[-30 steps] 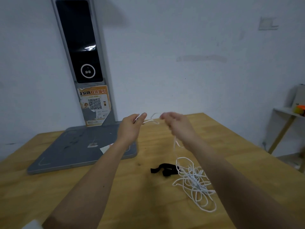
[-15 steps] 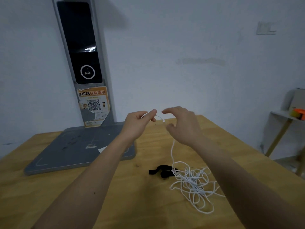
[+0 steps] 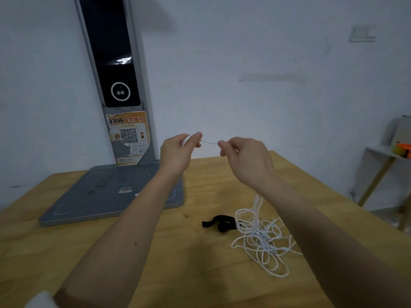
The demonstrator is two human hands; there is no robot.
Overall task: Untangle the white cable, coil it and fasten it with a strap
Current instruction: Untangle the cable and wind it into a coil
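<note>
Short run of white cable [image 3: 262, 238] stretches roughly level, left-right, between both raised hands. Left hand [image 3: 178, 152] pinches a couple of thin strands betw thumb and curled fingers; right hand [image 3: 244, 161] pinches the other end at its fingertips. From the right hand the cable drops to a loose tangle of thin round loops on the wooden table [image 3: 111, 252] — black fabric strap [image 3: 220, 222] lies flat, touching the tangle's left edge.
</note>
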